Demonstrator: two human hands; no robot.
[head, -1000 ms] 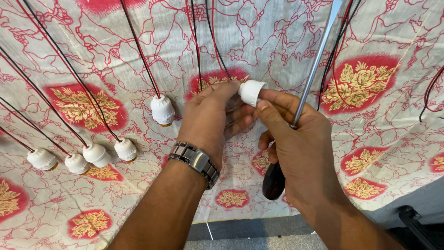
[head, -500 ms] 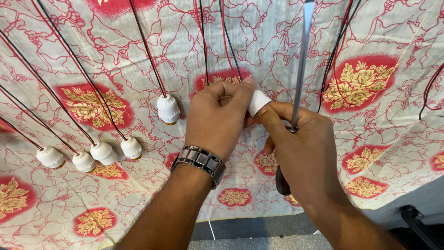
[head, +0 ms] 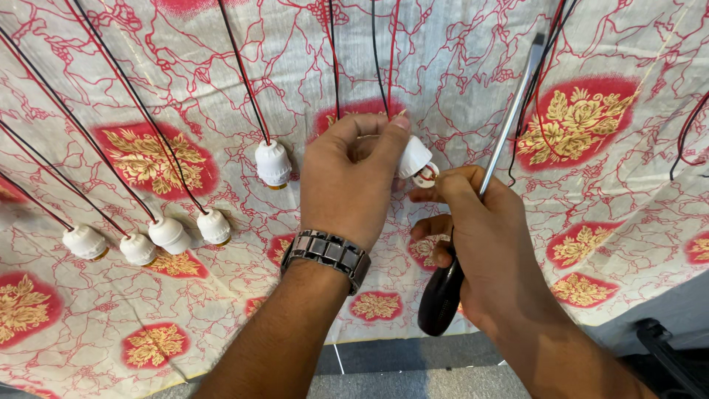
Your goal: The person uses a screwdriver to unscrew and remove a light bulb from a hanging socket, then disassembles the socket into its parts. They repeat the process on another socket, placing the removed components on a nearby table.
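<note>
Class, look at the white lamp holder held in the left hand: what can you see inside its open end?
Inside the white lamp holder, red and pale wire ends show at its open end. Deeper parts are hidden by its shell and the left hand. The right hand touches its rim.

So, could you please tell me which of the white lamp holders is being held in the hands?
The white lamp holder pinched by the left hand; the other holders lie untouched on the cloth.

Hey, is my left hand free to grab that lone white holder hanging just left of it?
Probably not right away. The left hand is pinching another white holder. The lone holder hangs close beside it with nothing between, so it looks within reach once that grip is let go.
</note>
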